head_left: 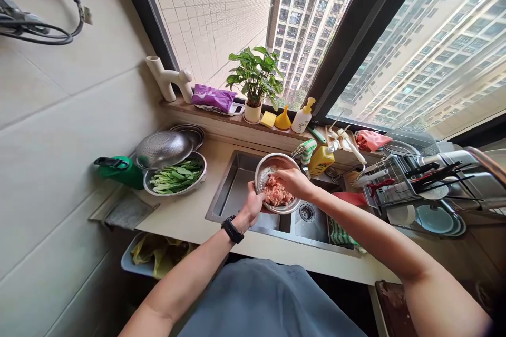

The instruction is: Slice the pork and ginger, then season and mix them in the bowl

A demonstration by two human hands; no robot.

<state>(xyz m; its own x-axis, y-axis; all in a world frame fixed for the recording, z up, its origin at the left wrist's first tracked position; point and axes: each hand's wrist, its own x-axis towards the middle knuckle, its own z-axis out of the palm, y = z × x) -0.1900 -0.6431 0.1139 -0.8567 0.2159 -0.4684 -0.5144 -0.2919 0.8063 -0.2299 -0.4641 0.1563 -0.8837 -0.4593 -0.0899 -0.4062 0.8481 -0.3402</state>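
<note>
A round metal bowl is held over the double sink, tilted a little toward me. Pink sliced or minced meat lies in it, with some whitish matter at the upper left. My left hand, below a black wristwatch, grips the bowl's left rim. My right hand reaches over the right side into the bowl; its fingertips touch the meat's upper edge and are partly hidden, so what they pinch, if anything, cannot be made out.
Leafy greens fill a colander on the left counter beside a green bottle. Behind the sink stand a yellow bottle, a soap pump and a potted plant. A dish rack holds knives at right.
</note>
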